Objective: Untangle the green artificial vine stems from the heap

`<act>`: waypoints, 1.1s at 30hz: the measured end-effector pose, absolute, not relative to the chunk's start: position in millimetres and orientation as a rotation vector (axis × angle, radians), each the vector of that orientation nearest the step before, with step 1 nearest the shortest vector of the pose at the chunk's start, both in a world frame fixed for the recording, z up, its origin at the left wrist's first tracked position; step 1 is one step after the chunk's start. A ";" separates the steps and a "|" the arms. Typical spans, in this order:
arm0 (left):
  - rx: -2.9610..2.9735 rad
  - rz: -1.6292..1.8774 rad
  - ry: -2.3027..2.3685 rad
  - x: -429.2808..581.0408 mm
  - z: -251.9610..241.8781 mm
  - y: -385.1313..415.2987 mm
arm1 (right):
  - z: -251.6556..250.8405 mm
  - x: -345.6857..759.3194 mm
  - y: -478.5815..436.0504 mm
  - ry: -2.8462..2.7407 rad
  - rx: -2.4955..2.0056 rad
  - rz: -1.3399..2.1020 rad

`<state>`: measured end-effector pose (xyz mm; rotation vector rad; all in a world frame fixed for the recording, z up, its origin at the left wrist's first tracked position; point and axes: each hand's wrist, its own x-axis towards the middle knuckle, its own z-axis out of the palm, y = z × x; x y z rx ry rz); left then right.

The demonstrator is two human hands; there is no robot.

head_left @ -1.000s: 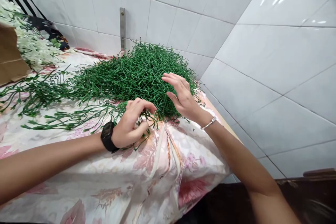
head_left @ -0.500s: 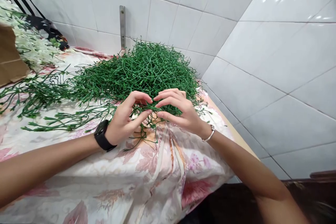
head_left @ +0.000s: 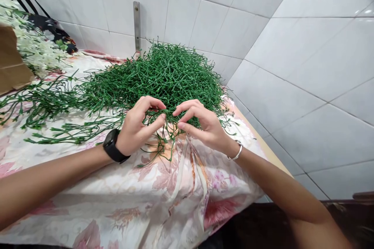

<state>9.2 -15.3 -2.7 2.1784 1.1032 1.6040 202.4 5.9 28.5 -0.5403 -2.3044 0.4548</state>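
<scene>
A large heap of thin green artificial stems (head_left: 181,70) lies on a flowered cloth, with loose strands trailing to the left. At the heap's near edge, my left hand (head_left: 143,124) has its thumb and forefinger closed around a bit of green stem. Facing it from the right, my right hand (head_left: 201,124) has thumb and forefinger nearly together in a pinch at the stems; its other fingers are curved. A small gap separates the two sets of fingertips. Below them a few strands (head_left: 160,146) hang onto the cloth. The exact grip is partly hidden among the green.
The flowered cloth (head_left: 117,194) covers the table, whose bare edge (head_left: 263,144) shows at right. White artificial flowers (head_left: 37,48), a brown cardboard piece (head_left: 13,62) and a dark bag (head_left: 49,27) are at left. Tiled walls (head_left: 228,15) stand behind and right; a metal strip (head_left: 136,23) is fixed there.
My hands have drawn slightly apart, the left one shifting a little left and the right one a little right. The right thumb and forefinger have come closer together. The heap looks unchanged.
</scene>
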 end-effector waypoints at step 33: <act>2.215 1.417 0.779 9.2 -1.7 -24.9 | 18.3 196.6 0.9 -2.269 -0.555 0.099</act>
